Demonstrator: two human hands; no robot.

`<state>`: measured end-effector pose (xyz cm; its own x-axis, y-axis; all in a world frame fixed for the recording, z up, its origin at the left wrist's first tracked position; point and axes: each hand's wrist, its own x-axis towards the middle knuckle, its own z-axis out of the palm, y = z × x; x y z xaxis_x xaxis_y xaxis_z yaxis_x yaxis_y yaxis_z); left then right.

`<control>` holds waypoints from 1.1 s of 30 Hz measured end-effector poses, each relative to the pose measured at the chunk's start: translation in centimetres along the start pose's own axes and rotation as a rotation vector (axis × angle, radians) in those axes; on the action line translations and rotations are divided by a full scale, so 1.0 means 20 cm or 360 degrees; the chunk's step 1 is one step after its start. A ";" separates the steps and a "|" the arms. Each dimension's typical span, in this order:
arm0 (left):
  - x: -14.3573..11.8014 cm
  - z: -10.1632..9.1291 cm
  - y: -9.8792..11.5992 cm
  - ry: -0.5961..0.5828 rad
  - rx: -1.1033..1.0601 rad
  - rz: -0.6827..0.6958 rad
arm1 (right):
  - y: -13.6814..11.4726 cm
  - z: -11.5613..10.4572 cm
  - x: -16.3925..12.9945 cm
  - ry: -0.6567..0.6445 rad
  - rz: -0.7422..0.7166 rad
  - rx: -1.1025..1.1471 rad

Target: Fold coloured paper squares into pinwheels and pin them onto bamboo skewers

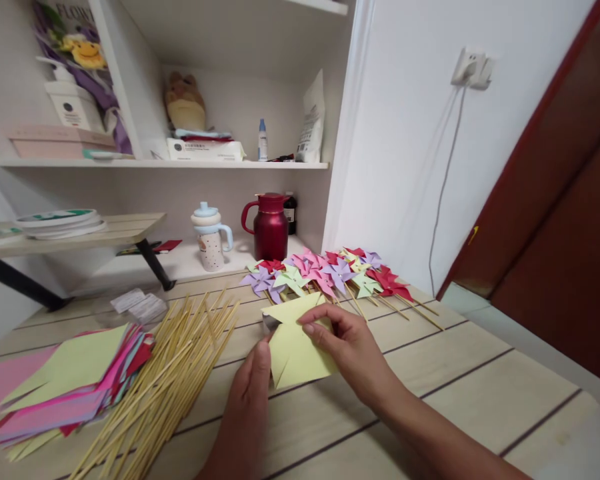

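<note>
Your right hand [347,353] pinches the yellow paper square [293,347], your left hand [250,393] presses its edge, hiding your left fingertips.

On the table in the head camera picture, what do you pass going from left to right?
Stack of coloured paper squares → pile of wooden sticks → left hand → yellow paper → right hand; the finished pinwheels lie further back.

The left hand [250,393] covers the yellow paper's [295,347] near-left corner, and the paper hides a small silvery thing [268,323] behind it.
</note>
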<state>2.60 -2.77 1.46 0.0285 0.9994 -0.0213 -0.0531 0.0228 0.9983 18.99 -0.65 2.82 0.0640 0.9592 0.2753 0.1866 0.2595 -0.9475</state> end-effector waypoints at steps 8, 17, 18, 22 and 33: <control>0.01 -0.01 0.00 -0.0026 0.0058 0.0118 | -0.03 -0.01 -0.01 -0.0089 -0.0074 0.0054; 0.04 -0.02 -0.07 -0.0148 -0.0045 0.0143 | -0.04 0.00 -0.02 -0.0138 -0.0061 -0.0039; 0.04 -0.03 -0.07 -0.0114 -0.0023 0.0117 | -0.03 0.00 -0.02 -0.0152 -0.0051 -0.0044; 0.05 -0.03 -0.08 -0.0004 0.0085 0.0073 | -0.02 0.00 -0.02 -0.0176 -0.0050 -0.0063; 0.05 -0.03 -0.05 0.0148 0.0368 0.0144 | -0.04 0.00 -0.03 -0.0253 -0.0103 -0.0060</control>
<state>2.07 -1.79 0.38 -0.0584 0.9955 0.0743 0.1786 -0.0628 0.9819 18.77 -1.48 3.47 -0.1047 0.9471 0.3035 0.2220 0.3197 -0.9211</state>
